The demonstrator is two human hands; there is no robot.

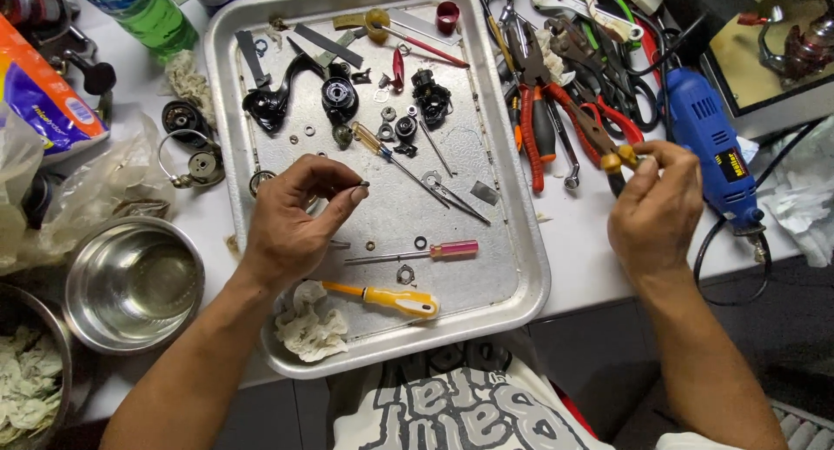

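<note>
My left hand (295,215) hovers over the metal tray (521,268), pinching a tiny dark part (362,185) between thumb and forefinger. My right hand (653,205) is off the tray's right side, its fingertips closed on a small brass-coloured piece with a dark stem (613,163). On the tray lie small screwdrivers: a pink-handled one (434,251), a yellow-handled one (387,299) and a thin one (391,155). Black reel parts (339,95), washers and screws are scattered across the tray's upper half.
Red-handled pliers (556,120) and other tools are piled right of the tray beside a blue rotary tool (712,146). A steel bowl (132,283) sits at left, a crumpled rag (310,328) on the tray's near corner, a green bottle (143,11) top left.
</note>
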